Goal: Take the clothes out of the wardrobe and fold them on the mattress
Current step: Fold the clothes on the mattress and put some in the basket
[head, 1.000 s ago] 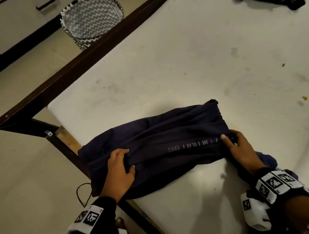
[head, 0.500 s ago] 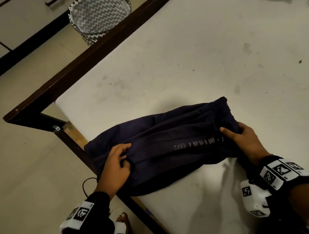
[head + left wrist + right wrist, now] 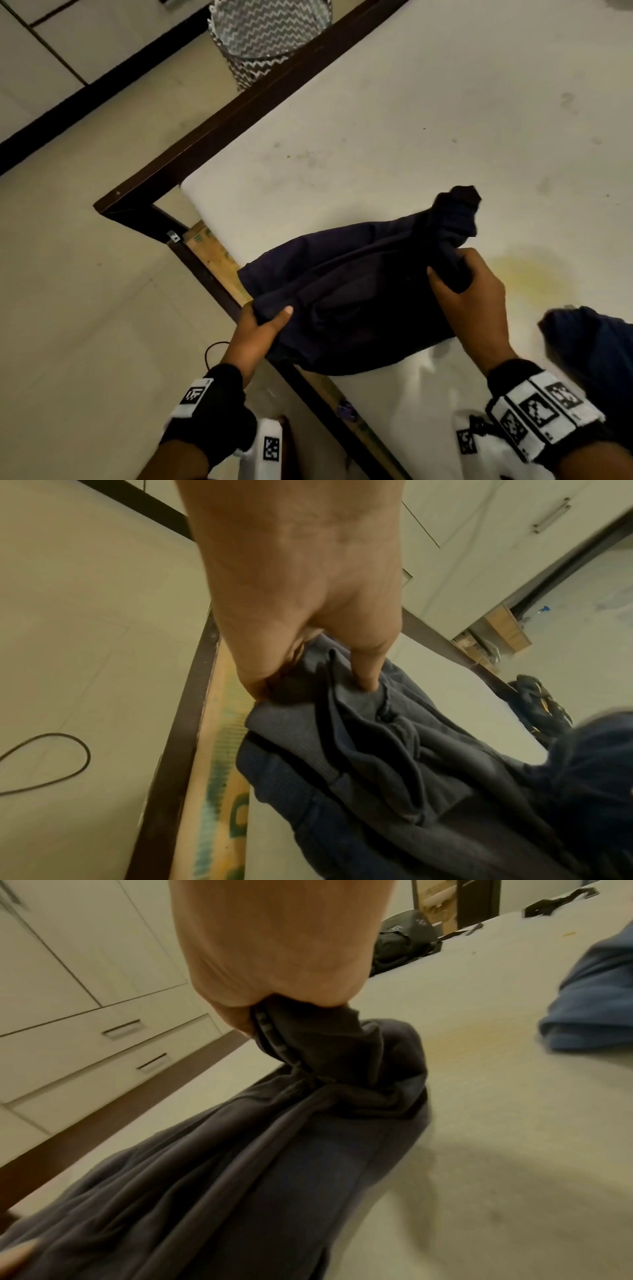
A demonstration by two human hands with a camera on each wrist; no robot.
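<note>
I am gripping in both hands a dark navy garment point(image 3: 346, 291) of soft, matt, ribbed knit cloth. Under my hands the mattress point(image 3: 394, 113) is looking pale, matt and finely woven; beside my left hand, its frame point(image 3: 219, 126) is dark smooth wood.

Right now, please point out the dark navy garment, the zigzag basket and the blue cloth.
dark navy garment point(image 3: 359, 291), head view, middle panel.
zigzag basket point(image 3: 263, 37), head view, patterned wall.
blue cloth point(image 3: 589, 1010), right wrist view, folded bulk.

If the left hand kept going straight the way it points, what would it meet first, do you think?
The left hand points up and right across the dark garment it grips, so it would likely meet more of its folds first, then bare mattress.
</note>
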